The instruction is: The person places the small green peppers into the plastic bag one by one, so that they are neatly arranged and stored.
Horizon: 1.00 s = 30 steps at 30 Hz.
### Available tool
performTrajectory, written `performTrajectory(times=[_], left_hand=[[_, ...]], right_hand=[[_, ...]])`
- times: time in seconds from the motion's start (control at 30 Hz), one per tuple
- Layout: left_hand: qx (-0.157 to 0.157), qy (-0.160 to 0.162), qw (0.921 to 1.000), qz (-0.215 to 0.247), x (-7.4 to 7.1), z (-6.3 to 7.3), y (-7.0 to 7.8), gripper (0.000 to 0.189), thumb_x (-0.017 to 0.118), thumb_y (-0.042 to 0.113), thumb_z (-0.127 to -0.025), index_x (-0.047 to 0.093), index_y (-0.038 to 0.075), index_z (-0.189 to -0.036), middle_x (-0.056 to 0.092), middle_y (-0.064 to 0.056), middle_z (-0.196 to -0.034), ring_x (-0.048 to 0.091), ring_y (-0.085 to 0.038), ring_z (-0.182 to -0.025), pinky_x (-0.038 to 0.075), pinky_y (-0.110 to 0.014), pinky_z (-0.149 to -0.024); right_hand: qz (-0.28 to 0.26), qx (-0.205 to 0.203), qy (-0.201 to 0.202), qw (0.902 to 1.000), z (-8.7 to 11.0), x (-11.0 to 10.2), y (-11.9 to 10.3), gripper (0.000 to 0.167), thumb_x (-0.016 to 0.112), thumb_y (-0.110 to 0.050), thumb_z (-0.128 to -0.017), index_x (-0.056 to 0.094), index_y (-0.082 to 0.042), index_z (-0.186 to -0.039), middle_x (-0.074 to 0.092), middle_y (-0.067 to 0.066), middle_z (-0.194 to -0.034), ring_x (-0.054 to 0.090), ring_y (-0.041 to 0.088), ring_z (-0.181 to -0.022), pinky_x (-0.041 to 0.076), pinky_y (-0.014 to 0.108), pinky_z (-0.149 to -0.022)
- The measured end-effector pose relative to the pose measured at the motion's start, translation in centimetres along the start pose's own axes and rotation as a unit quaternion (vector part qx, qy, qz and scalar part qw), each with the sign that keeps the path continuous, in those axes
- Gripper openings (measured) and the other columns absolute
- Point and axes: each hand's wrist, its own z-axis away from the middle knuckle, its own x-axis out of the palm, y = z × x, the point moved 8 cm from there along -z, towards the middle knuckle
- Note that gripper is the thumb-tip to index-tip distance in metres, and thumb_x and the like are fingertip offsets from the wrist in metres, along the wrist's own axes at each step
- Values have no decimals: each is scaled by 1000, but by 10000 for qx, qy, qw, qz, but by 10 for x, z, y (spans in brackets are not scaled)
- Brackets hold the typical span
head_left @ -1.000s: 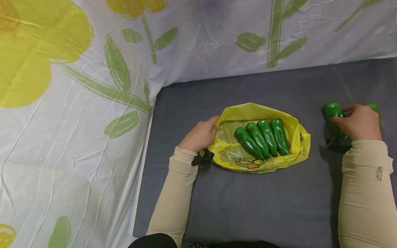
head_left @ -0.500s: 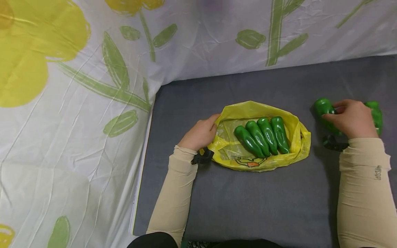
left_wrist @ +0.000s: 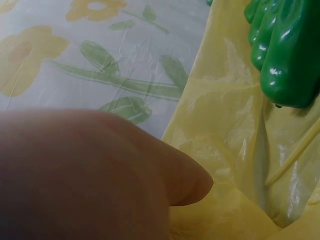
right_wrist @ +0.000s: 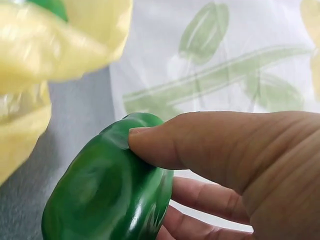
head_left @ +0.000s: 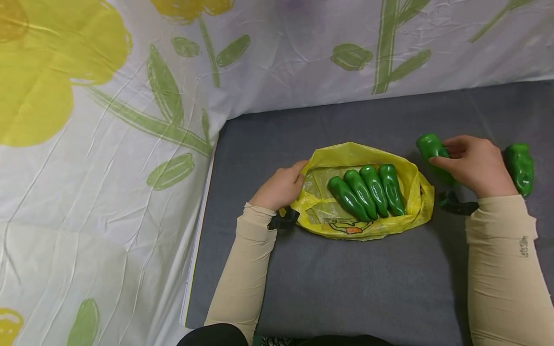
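A yellow plastic bag [head_left: 313,211] lies with its mouth spread wide, and several glossy green peppers [head_left: 367,192] rest side by side in it. My left hand [head_left: 278,189] pinches the bag's left rim between thumb and fingers; the left wrist view shows the thumb [left_wrist: 187,175] against the yellow film. Right of the bag, my right hand [head_left: 473,161] holds another green pepper [head_left: 433,150], its thumb on one side and fingers on the other. In the right wrist view this pepper [right_wrist: 100,190] looks smooth and dimpled, near the bag's edge [right_wrist: 60,45].
One more green pepper [head_left: 519,168] lies on the dark grey table [head_left: 368,283] to the right of my right wrist. A white floral sheet [head_left: 281,62] hangs behind the table and covers the left side.
My right hand has moved left toward the bag, carrying the pepper with it. The pepper at the far right is now more fully exposed. The left hand and the bag have stayed put.
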Motion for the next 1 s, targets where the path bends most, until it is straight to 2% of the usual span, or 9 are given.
performTrajectory(times=[0.17, 0.4, 0.73, 1.0], left_hand=[[6, 4, 10000, 7, -1, 0, 0, 49, 36, 19, -115, 37, 16, -164, 53, -4, -72, 42, -13, -48, 44, -32, -55], [63, 15, 10000, 31, -1, 1, 1, 49, 35, 19, -115, 38, 17, -164, 53, -4, -71, 42, -13, -48, 44, -32, -55], [28, -2, 10000, 89, -1, 1, 0, 49, 37, 20, -115, 38, 17, -164, 55, -5, -73, 44, -14, -49, 45, -32, -54], [-62, -75, 9999, 98, 3, -1, -2, 49, 38, 21, -115, 36, 18, -164, 51, -2, -67, 41, -14, -46, 44, -32, -52]], right_hand=[[-142, -297, -112, 9994, 4, 0, -13, 72, 67, -44, -102, 50, 9, -147, 54, 38, -137, 54, 54, -122, 48, 70, -89], [-167, -428, -160, 9988, 11, 3, -33, 71, 68, -45, -101, 50, 6, -147, 54, 37, -138, 55, 54, -123, 49, 70, -89], [-106, -842, -67, 9964, 28, 6, -70, 66, 74, -40, -99, 55, 4, -144, 61, 34, -129, 61, 49, -115, 51, 66, -84], [-146, -1252, -127, 9919, 39, 22, -99, 57, 79, -31, -96, 60, 4, -137, 65, 30, -122, 64, 44, -109, 53, 63, -82]])
